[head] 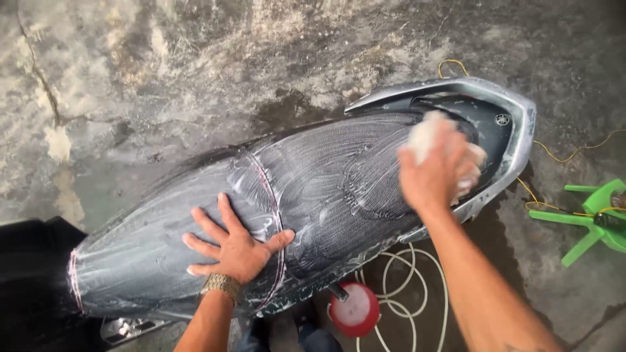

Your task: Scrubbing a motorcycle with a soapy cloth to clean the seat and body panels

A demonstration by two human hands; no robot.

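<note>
The black motorcycle seat (313, 189) is covered with soapy foam and stands over wet, stained concrete floor (163, 72). A white hose (417, 293), a red bucket (354, 311) and a green plastic stool (596, 218) are near. The right hand (438, 171) grasps a white sponge (427, 133) on the seat's rear. The left hand (231, 246) lies flat, fingers spread, on the seat.

The right hand (435, 171) is motion-blurred, hiding most of its white sponge (427, 132) (green stool (590, 218) cropped).
</note>
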